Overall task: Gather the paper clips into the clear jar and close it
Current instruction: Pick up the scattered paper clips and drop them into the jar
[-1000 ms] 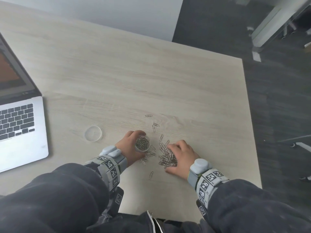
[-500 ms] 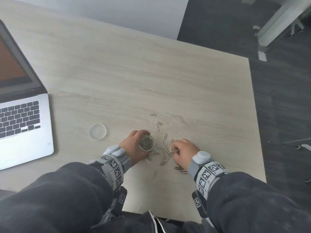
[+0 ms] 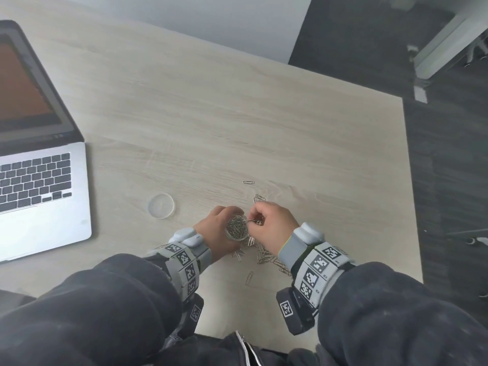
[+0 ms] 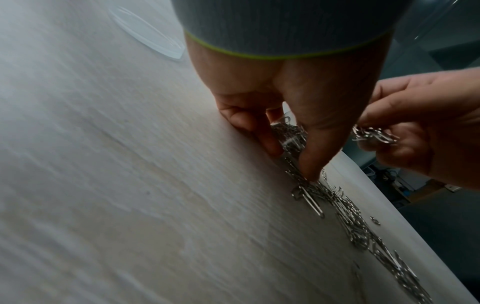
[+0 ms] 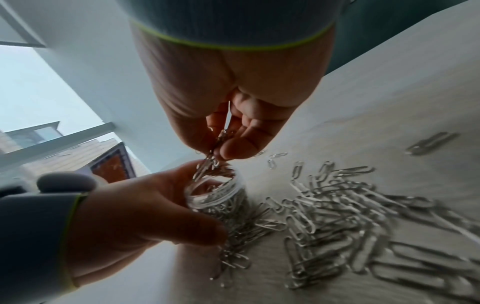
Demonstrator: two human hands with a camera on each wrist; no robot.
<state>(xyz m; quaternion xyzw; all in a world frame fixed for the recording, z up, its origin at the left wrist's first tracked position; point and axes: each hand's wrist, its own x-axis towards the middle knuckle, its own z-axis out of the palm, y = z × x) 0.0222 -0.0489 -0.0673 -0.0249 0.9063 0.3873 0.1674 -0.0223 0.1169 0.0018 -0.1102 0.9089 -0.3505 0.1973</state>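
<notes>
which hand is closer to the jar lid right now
Left. The left hand, gripping the clear jar, sits just right of the lid; the right hand is beyond the jar, pinching paper clips over it.

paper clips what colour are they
Silver, shiny bare metal; the loose paper clips on the table show it best in the right wrist view.

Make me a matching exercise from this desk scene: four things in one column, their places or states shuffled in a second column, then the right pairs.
Things
1. clear jar
2. lid
3. laptop
4. right hand

Places or states
A. open, at the table's left edge
B. lying flat on the table, off the jar
C. pinching paper clips above the jar's mouth
D. gripped by the left hand, partly filled with clips

Pairs: 1-D, 2-B, 3-A, 4-C
</notes>
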